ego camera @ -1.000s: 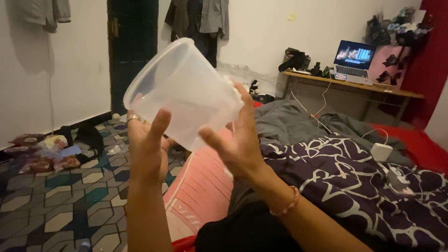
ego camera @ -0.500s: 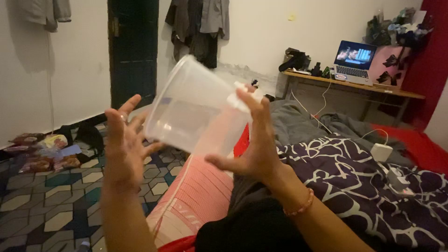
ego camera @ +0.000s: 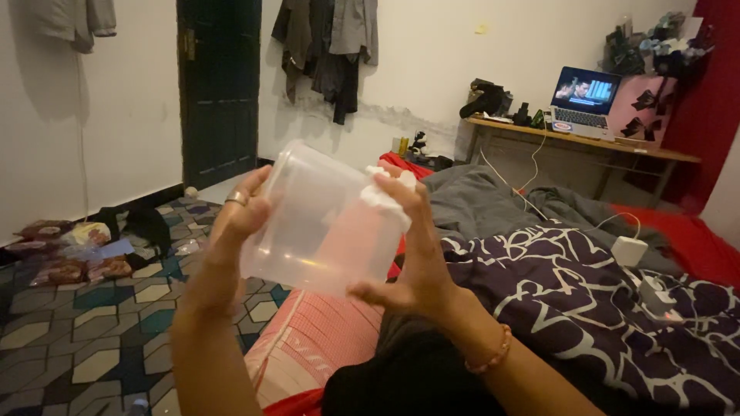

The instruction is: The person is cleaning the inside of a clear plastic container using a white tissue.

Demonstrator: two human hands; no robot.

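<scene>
Left hand point(ego camera: 237, 218) grips the side of a clear plastic container point(ego camera: 320, 219), fingers curled on its wall; right hand point(ego camera: 412, 246) presses a white cloth point(ego camera: 383, 194) against its other side. Container held up above the pink pillow point(ego camera: 320, 339), bed point(ego camera: 586, 300) right of pillow, laptop point(ego camera: 583, 100) far beyond.

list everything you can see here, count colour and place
plastic tub: 1, clear, held up between both hands
cloth: 1, white, pressed on tub by right fingers
laptop: 1, silver, open on desk, far right
desk: 1, wooden, by back wall
blanket: 1, dark purple with white pattern, on bed
door: 1, dark, back wall
clothes: several, grey, hanging on wall
left hand: ring on finger, on tub
right hand: beaded bracelet on wrist, holding cloth
</scene>
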